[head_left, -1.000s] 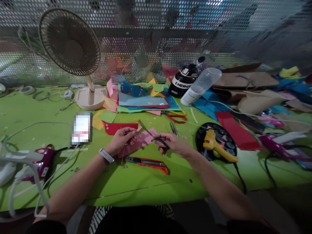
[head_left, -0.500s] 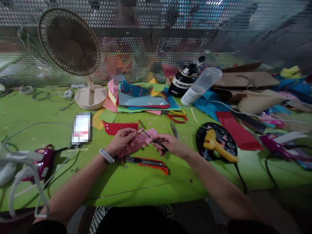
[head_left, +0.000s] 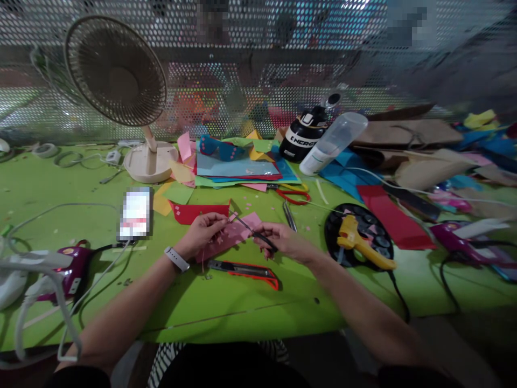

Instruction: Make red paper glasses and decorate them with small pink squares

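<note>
My left hand (head_left: 208, 231) pinches a tiny pink paper piece (head_left: 232, 217) between thumb and fingertips. In my right hand (head_left: 277, 238) is a slim dark tool (head_left: 264, 241), whose thin tip points at the pink piece; whether it is tweezers or scissors I cannot tell. Beneath both hands lies a pink paper strip (head_left: 238, 231). Just behind my left hand stands a folded red paper (head_left: 202, 212). An orange and black box cutter (head_left: 244, 270) rests on the green table in front of the hands.
A yellow glue gun (head_left: 359, 243) lies on a black round tray (head_left: 331, 223) at the right. Behind are stacked coloured papers (head_left: 234, 166), a black bottle (head_left: 301, 137) and red-handled scissors (head_left: 293, 195). A fan (head_left: 149, 161) and a phone (head_left: 135, 213) stand left.
The small pink paper upright near the fan base has shifted slightly. Both hands have stayed almost still.
</note>
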A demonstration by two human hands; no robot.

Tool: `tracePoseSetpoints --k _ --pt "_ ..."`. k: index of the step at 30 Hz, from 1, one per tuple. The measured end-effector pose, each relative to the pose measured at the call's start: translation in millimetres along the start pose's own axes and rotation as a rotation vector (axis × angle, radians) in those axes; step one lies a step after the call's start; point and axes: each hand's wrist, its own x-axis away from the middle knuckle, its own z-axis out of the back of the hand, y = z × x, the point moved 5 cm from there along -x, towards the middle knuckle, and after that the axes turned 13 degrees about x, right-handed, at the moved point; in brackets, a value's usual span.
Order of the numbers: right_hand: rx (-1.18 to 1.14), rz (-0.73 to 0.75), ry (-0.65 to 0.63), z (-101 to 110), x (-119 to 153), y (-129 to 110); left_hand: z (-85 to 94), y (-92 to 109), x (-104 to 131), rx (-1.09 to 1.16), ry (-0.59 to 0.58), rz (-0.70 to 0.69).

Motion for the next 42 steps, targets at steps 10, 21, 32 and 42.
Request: tracePoseSetpoints --k 10,21,32,42 --pt "0.000 0.008 0.003 0.7 -0.7 1.8 1.2 -1.0 -0.9 -0.004 -0.010 -0.006" --pt "0.005 0.010 0.018 4.0 -0.1 2.2 0.7 0.0 1.4 -0.002 0.004 0.015" --pt "-0.018 0.009 0.015 2.5 1.0 0.3 0.3 -0.1 0.2 0.013 -0.021 0.002" --pt "-0.013 0.007 0.007 3.5 -0.8 4.0 0.0 0.3 0.9 0.020 -0.023 0.005"
